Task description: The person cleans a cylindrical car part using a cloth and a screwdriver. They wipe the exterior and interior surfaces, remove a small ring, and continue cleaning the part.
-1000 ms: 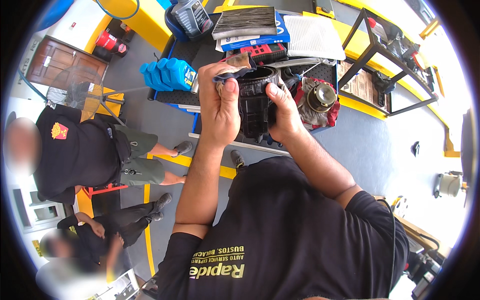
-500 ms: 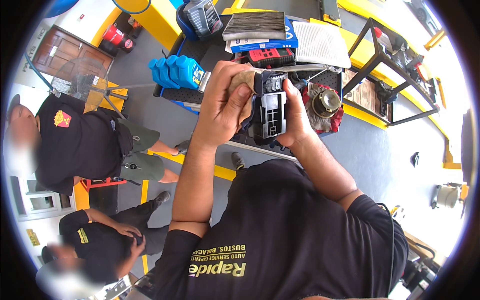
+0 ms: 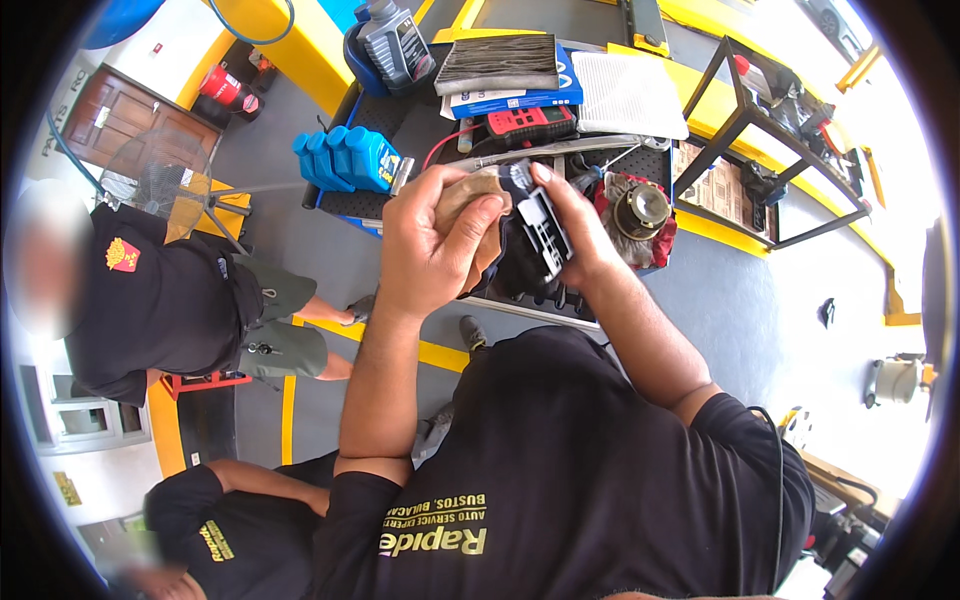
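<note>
My left hand (image 3: 425, 245) is closed around a crumpled tan-and-dark cloth (image 3: 473, 195), pressing it to the side of a black plastic part. The black plastic part (image 3: 541, 232) has a silver slotted frame on one face and is held tilted in front of my chest, over the near edge of the cart. From the other side my right hand (image 3: 585, 225) grips it, thumb at its top edge. Its far underside is hidden by my hands and the cloth.
The cart (image 3: 350, 206) carries blue bottles (image 3: 345, 160), a grey oil jug (image 3: 393, 48), a dirty pleated filter (image 3: 497, 64), a white filter (image 3: 630, 95), a red tester (image 3: 530, 122) and a round metal part (image 3: 642, 208) on red cloth. Two people are at left; a metal rack (image 3: 770, 130) stands right.
The black part has been turned and tilted between my hands, its silver face now slanting. My hands are slightly lower. At lower left, one person has shifted lower in view.
</note>
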Demonstrator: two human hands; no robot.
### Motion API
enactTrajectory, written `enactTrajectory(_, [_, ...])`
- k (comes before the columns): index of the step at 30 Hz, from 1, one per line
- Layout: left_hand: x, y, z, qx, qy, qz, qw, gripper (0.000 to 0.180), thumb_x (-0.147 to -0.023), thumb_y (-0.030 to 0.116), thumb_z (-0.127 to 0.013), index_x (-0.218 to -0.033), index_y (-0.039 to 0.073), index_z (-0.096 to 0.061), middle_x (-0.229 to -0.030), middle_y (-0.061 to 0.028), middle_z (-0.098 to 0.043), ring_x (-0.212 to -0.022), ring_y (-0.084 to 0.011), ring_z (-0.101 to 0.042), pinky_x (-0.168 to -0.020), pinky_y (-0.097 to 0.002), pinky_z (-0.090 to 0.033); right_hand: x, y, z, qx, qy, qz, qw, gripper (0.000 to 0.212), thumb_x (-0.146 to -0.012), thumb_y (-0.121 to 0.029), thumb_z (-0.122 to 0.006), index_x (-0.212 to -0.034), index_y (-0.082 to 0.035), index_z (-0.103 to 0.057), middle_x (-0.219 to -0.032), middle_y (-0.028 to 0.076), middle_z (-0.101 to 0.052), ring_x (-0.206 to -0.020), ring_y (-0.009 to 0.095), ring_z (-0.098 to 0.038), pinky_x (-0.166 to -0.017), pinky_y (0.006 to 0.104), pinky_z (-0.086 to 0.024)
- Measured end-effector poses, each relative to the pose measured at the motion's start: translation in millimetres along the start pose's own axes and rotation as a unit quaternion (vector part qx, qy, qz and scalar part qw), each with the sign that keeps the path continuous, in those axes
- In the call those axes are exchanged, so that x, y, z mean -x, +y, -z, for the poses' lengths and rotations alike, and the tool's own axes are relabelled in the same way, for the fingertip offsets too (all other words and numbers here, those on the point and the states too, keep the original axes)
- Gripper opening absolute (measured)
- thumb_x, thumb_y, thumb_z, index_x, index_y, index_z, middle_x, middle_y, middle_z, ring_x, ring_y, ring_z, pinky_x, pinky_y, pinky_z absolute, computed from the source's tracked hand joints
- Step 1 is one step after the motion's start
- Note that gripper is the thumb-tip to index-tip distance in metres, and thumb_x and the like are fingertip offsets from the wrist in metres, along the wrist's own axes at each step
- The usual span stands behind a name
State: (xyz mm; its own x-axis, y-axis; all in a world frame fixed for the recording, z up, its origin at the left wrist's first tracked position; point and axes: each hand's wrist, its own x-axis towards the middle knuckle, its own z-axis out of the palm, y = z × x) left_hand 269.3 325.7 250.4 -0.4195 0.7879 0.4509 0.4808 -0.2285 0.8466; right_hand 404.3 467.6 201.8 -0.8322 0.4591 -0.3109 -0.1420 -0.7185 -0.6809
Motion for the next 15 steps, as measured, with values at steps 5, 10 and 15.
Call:
enactTrajectory(5, [15, -25, -7, -0.02, 0.151, 0.084, 0.985, 0.021, -0.114, 0.019, -0.064, -0.114, -0.001, -0.069, -0.098, -0.0042, -0.076, -0.09, -0.0064, -0.068, -0.083, -0.0238, -0.056, 28, -21, -18, 0.508, -0.004, 0.349, 0.788, 0.089, -0.093, -0.042, -0.085, -0.161, 0.0, -0.045, -0.155, 0.021, -0.056, -0.142, 0.029, -0.057, -0.118, 0.0445, -0.048])
enactTrajectory(10, [27, -36, 2, 0.145, 0.103, 0.133, 0.975, 0.023, -0.113, 0.015, -0.065, -0.129, -0.003, -0.065, -0.113, -0.0063, -0.077, -0.098, -0.0086, -0.069, -0.086, -0.0255, -0.056, 30, -16, -33, 0.667, 0.008, 0.315, 0.675, 0.098, -0.072, -0.027, -0.091, -0.158, -0.002, -0.05, -0.147, 0.025, -0.063, -0.136, 0.039, -0.065, -0.113, 0.0475, -0.055])
enactTrajectory(15, [33, -22, 18, 0.207, 0.039, 0.142, 0.967, 0.036, -0.111, 0.004, -0.063, -0.145, -0.006, -0.059, -0.122, -0.0063, -0.073, -0.103, -0.006, -0.067, -0.09, -0.0233, -0.056, 6, -34, -30, 0.655, -0.041, 0.289, 0.697, 0.099, -0.066, -0.033, -0.092, -0.153, -0.002, -0.056, -0.13, 0.024, -0.073, -0.123, 0.039, -0.072, -0.107, 0.0479, -0.057])
